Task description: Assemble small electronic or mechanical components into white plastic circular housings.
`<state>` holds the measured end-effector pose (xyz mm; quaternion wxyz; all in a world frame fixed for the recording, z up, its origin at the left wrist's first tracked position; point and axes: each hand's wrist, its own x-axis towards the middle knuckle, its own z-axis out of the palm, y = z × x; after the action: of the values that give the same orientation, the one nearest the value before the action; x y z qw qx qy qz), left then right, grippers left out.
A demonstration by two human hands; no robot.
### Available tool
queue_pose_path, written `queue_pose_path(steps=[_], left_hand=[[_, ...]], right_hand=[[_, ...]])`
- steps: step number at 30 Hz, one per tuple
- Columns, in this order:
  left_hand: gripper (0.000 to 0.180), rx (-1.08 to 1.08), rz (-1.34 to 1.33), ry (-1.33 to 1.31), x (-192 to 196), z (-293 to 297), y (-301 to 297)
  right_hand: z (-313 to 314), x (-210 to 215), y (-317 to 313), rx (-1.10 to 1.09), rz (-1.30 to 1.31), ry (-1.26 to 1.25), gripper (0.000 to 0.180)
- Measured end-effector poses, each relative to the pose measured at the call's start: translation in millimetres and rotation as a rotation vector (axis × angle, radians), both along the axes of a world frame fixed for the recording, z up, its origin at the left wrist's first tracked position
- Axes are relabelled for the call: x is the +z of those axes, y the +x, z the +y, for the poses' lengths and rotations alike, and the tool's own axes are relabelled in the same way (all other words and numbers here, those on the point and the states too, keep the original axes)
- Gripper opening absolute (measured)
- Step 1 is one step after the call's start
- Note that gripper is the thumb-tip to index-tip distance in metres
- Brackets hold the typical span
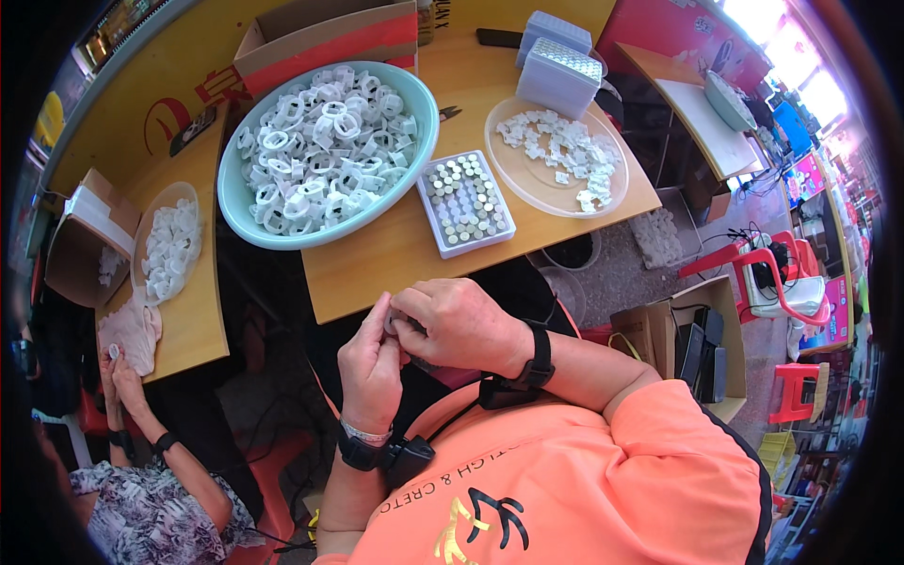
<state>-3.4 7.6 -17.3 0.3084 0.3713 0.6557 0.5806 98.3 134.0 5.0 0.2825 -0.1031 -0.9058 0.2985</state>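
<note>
In front of my body, just off the table's near edge, both hands meet. My left hand (pixel 369 365) has its thumb and fingers pinched together. Against it presses my right hand (pixel 463 325), with its fingers curled in. Whatever they hold between the fingertips is small and mostly covered. Closest to them on the table is a white tray (pixel 454 249) with rows of small silvery button cells (pixel 468 196). To its left stands a wide pale-green basin (pixel 273 241) heaped with white plastic rings (pixel 325 151). To its right, a round clear lid (pixel 513 184) carries small white pieces (pixel 556 141).
Behind the lid stand stacked white trays (pixel 560 80). An open cardboard box (pixel 325 42) sits behind the basin. At the left, a co-worker's hands (pixel 121 377) hold a white ring beside a plate of white parts (pixel 171 250). A carton (pixel 683 348) and red chair (pixel 753 268) are on the right.
</note>
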Motion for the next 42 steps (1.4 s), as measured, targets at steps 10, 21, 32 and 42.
queue_pose_path(steps=[10,21,32,42], left_hand=[[0.041,0.017,-0.03,-0.018,0.5,0.7,1.1],[0.031,0.065,-0.332,0.066,-1.7,6.9,-7.6],[0.032,0.117,-0.417,0.11,-2.9,-0.3,-5.5],[0.036,0.062,-0.428,0.112,7.6,1.5,1.5]], right_hand=[[-1.9,-2.7,0.3,-0.031,0.001,0.012,0.013],[1.9,0.6,-1.6,0.056,0.09,-0.151,0.007],[-14.0,2.3,-2.9,0.064,0.063,-0.18,0.015],[-8.6,13.2,-0.7,-0.017,0.037,-0.308,0.01]])
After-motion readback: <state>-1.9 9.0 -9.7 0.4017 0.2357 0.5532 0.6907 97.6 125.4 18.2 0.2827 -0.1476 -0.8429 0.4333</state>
